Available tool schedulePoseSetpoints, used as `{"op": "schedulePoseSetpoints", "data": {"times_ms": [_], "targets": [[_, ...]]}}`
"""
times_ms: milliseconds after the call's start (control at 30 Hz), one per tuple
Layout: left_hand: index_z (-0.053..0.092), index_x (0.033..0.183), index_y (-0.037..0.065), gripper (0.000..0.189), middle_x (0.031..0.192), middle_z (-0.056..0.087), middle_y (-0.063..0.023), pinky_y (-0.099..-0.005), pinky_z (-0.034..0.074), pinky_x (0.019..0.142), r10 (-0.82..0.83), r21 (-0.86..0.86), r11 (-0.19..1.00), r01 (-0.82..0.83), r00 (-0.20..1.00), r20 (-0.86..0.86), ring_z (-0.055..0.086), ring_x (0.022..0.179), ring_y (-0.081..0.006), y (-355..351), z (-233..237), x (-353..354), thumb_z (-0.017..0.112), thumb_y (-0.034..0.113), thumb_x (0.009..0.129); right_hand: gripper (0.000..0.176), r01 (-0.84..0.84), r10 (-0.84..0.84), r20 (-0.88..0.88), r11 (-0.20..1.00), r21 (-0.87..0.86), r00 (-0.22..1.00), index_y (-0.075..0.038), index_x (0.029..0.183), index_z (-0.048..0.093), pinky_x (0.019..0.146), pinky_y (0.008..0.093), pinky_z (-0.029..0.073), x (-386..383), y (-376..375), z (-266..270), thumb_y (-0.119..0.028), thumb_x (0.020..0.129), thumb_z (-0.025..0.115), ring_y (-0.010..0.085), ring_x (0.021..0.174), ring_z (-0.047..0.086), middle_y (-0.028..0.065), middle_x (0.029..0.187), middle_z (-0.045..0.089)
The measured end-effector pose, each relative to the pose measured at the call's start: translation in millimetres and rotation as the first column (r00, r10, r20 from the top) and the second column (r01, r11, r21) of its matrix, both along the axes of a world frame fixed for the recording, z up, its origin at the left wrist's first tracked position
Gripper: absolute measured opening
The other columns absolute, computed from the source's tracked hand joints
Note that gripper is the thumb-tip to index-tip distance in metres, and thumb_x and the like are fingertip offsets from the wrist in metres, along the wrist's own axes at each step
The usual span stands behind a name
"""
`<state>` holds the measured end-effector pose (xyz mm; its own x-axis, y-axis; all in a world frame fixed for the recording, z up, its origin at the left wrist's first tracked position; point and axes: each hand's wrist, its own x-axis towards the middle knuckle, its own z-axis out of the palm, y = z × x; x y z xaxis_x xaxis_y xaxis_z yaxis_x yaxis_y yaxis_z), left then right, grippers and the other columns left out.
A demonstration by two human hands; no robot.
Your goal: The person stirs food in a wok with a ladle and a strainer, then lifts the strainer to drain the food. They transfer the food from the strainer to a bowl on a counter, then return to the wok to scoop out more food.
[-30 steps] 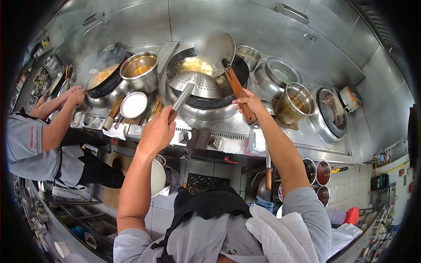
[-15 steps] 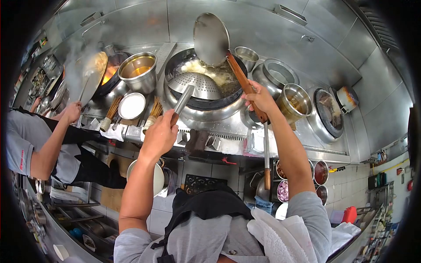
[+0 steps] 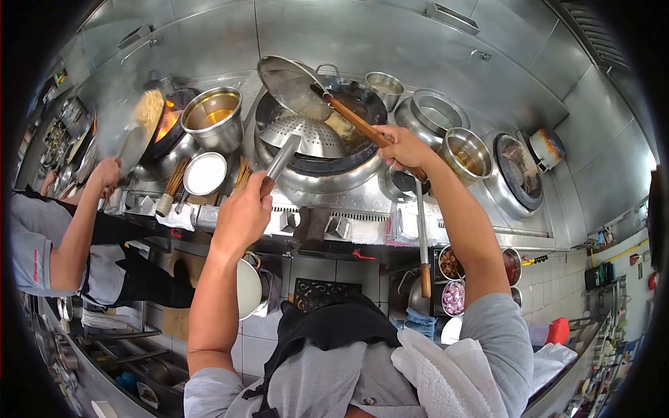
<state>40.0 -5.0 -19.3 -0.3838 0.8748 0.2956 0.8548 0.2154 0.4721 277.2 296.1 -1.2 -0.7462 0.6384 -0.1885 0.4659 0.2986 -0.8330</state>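
Observation:
My left hand (image 3: pixel 244 212) is closed round the handle of a perforated metal ladle (image 3: pixel 304 136), whose domed bowl lies over the front left of a large black wok (image 3: pixel 320 164). Bubbling oil with pale food (image 3: pixel 345 130) shows in the wok. With closed fingers, my right hand (image 3: pixel 406 152) holds the wooden handle of a large round strainer (image 3: pixel 293 87). The strainer is tilted above the wok's back left part, behind the ladle. Below my right hand hangs a metal rod with a wooden end (image 3: pixel 424 240).
A co-worker (image 3: pixel 70 244) at the left holds a pan (image 3: pixel 139 139) near flames. A pot of orange liquid (image 3: pixel 212 120) and a white bowl (image 3: pixel 205 173) stand left of the wok. Right of it are metal pots (image 3: pixel 465 155) and another wok (image 3: pixel 519 174).
The strainer has moved down and to the left, closer to the wok. My left hand and the ladle have shifted slightly left. The co-worker's pan has moved left, with food above it.

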Motion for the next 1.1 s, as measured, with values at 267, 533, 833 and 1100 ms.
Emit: {"op": "schedulePoseSetpoints", "data": {"times_ms": [267, 533, 833, 1100], "targets": [[0.050, 0.131, 0.003, 0.043, 0.112, 0.064, -0.0251, -0.0514, 0.050, 0.086, -0.030, 0.023, 0.999, 0.030, 0.999, 0.014, 0.063, 0.100, -0.0448, 3, -15, 0, 0.061, 0.012, 0.091, 0.069, 0.150, -0.151, -0.056, 0.988, -0.036, 0.987, -0.010, 0.146, 0.048, 0.049, 0.0275, 0.051, 49, 4, -7, -0.002, 0.080, 0.066, 0.0118, 0.061, 0.060, 0.0053, 0.086, 0.062], [0.045, 0.138, 0.005, 0.051, 0.114, 0.063, -0.0256, -0.0522, 0.048, 0.089, 0.002, -0.114, 0.993, 0.008, 0.996, 0.090, 0.062, 0.104, -0.0459, 22, -59, -5, 0.061, 0.015, 0.091, 0.069, 0.277, -0.270, -0.141, 0.960, 0.030, 0.952, -0.011, 0.147, 0.047, 0.047, 0.0277, 0.051, 71, 21, -12, -0.001, 0.081, 0.066, 0.0125, 0.059, 0.060, 0.0056, 0.081, 0.061], [0.043, 0.142, 0.008, 0.054, 0.116, 0.063, -0.0253, -0.0525, 0.048, 0.090, 0.064, -0.167, 0.985, -0.050, 0.995, 0.075, 0.062, 0.106, -0.0446, 31, -91, -27, 0.059, 0.016, 0.092, 0.073, 0.363, -0.362, -0.117, 0.932, -0.012, 0.925, -0.011, 0.148, 0.045, 0.048, 0.0301, 0.053, 65, 31, -33, 0.002, 0.080, 0.066, 0.0160, 0.058, 0.062, 0.0094, 0.081, 0.064], [0.042, 0.144, 0.008, 0.057, 0.116, 0.064, -0.0248, -0.0518, 0.048, 0.090, 0.077, -0.171, 0.983, -0.063, 0.994, 0.082, 0.062, 0.106, -0.0441, 30, -94, -30, 0.060, 0.017, 0.091, 0.069, 0.266, -0.346, -0.243, 0.913, -0.310, 0.906, -0.006, 0.145, 0.045, 0.050, 0.0306, 0.053, 23, 19, -69, 0.002, 0.080, 0.068, 0.0168, 0.062, 0.063, 0.0098, 0.085, 0.066]]}}
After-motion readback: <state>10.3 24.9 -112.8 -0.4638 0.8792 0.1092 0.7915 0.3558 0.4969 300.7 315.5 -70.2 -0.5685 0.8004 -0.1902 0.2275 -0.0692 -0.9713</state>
